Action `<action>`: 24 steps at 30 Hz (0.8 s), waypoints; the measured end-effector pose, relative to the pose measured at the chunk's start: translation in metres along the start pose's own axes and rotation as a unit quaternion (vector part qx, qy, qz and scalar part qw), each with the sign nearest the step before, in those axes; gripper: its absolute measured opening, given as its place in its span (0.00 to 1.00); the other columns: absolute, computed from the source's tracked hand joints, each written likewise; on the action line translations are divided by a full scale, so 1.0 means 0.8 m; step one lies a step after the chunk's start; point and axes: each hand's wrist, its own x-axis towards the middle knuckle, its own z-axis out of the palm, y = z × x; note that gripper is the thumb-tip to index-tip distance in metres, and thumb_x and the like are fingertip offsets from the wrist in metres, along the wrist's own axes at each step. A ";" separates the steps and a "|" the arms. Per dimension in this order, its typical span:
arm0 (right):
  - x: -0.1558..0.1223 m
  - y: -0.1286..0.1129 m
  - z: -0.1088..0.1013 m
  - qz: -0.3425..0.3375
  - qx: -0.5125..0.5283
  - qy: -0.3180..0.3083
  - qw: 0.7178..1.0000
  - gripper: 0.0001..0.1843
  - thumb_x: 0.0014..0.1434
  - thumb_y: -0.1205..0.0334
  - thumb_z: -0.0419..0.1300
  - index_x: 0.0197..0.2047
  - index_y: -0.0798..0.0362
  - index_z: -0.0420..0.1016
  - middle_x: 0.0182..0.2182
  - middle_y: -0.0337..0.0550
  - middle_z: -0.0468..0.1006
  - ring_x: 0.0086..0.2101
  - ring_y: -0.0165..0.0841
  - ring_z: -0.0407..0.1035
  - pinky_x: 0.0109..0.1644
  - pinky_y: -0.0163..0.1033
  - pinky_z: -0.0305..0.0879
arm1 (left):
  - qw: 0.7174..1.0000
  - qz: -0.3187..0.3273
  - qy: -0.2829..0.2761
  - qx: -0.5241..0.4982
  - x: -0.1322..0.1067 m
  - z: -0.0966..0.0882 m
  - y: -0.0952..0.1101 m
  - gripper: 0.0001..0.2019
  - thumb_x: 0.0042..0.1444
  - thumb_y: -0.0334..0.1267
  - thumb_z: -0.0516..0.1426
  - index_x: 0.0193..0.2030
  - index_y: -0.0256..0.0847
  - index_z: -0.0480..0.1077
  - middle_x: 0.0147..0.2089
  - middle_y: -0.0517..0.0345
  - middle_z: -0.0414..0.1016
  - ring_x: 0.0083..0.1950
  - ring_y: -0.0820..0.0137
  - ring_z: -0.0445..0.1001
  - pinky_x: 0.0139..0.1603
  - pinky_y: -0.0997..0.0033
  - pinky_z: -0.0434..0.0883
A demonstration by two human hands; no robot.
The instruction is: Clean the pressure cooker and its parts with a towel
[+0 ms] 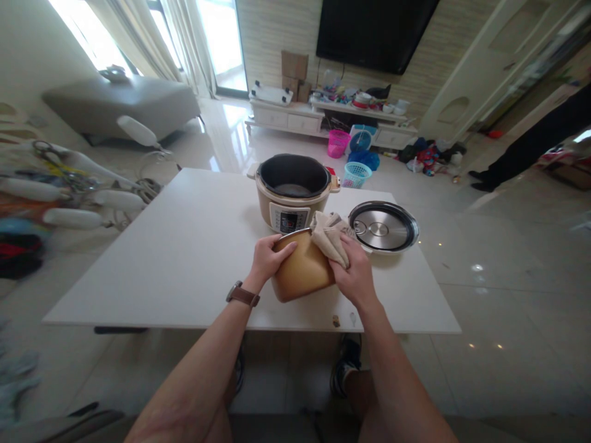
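A golden-brown inner pot (305,271) is tilted above the white table, its opening turned away from me. My left hand (270,261) grips its rim at the left, thumb on the outer wall. At the pot's right side my right hand (353,267) is closed on a beige cloth (330,237), which lies over the rim there. Just behind stands an electric pressure cooker (293,194) with its dark cavity uncovered and its control panel facing me. To the right, the round lid (384,226) rests with its metal inside facing up.
On the white table (184,264), a small brown object (336,320) and a small clear piece (353,319) lie near the front edge. Beyond are a pink basket (338,144), a blue basket (357,175) and a low cabinet (295,120). A person's dark-trousered legs (530,144) are at far right.
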 end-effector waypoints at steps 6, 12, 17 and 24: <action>-0.002 -0.028 -0.004 -0.091 -0.072 -0.075 0.990 0.33 0.58 0.64 0.61 0.67 0.44 0.77 0.70 0.44 0.72 0.71 0.54 0.61 0.75 0.63 0.58 | 1.000 0.009 -0.005 -0.013 0.000 0.003 -0.006 0.20 0.56 0.54 0.62 0.24 0.38 0.72 0.24 0.61 0.65 0.30 0.70 0.62 0.32 0.70 0.59; 0.004 0.014 0.002 0.047 0.081 0.011 0.996 0.27 0.59 0.60 0.61 0.62 0.49 0.80 0.62 0.49 0.80 0.62 0.49 0.73 0.71 0.58 0.65 | 1.000 -0.009 -0.001 -0.021 -0.002 0.000 -0.009 0.24 0.55 0.57 0.64 0.22 0.38 0.70 0.23 0.61 0.63 0.28 0.72 0.59 0.28 0.71 0.55; 0.003 0.053 0.012 0.253 0.165 0.068 0.951 0.23 0.54 0.51 0.64 0.50 0.53 0.84 0.47 0.50 0.87 0.50 0.51 0.78 0.60 0.56 0.72 | 0.998 -0.013 0.003 -0.064 -0.006 -0.005 -0.021 0.24 0.55 0.58 0.63 0.23 0.39 0.69 0.24 0.62 0.62 0.28 0.73 0.58 0.28 0.71 0.56; 0.007 0.068 0.010 0.331 0.184 0.092 0.921 0.23 0.46 0.48 0.66 0.41 0.55 0.85 0.42 0.51 0.88 0.46 0.52 0.79 0.56 0.53 0.73 | 0.997 -0.010 0.030 -0.065 -0.014 0.003 -0.043 0.25 0.55 0.62 0.61 0.24 0.42 0.63 0.24 0.63 0.59 0.29 0.72 0.57 0.29 0.69 0.55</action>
